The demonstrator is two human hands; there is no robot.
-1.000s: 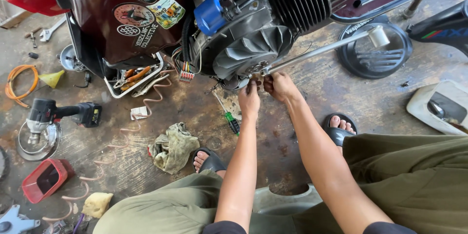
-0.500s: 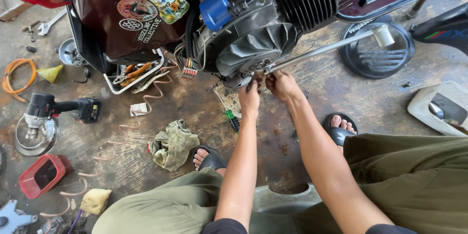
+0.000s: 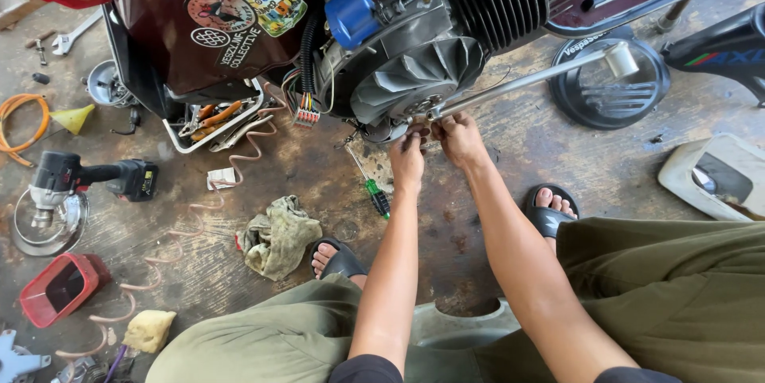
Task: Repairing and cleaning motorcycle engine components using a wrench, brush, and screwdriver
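Note:
Both my hands reach to the underside of a scooter engine (image 3: pixel 414 72) with a finned fan cover and a blue cap. My left hand (image 3: pixel 408 158) pinches something small at the engine's lower edge, fingers closed; what it grips is hidden. My right hand (image 3: pixel 456 137) sits right beside it, fingers curled at the base of a long silver kick lever (image 3: pixel 526 80) that runs up to the right. A green-handled screwdriver (image 3: pixel 374 192) lies on the floor just left of my left wrist. The dark red body panel (image 3: pixel 215 24) carries several stickers.
On the stained concrete floor: a crumpled rag (image 3: pixel 279 235), a cordless power tool (image 3: pixel 80 180), a red tray (image 3: pixel 60 287), a yellow sponge (image 3: pixel 150 329), a white bin of hand tools (image 3: pixel 215 120), a black round cover (image 3: pixel 610 92), a pale panel (image 3: pixel 717 180).
The view has shifted slightly, with the engine sitting a little higher in frame. Both hands stay at the same spot under the engine, fingers working close together.

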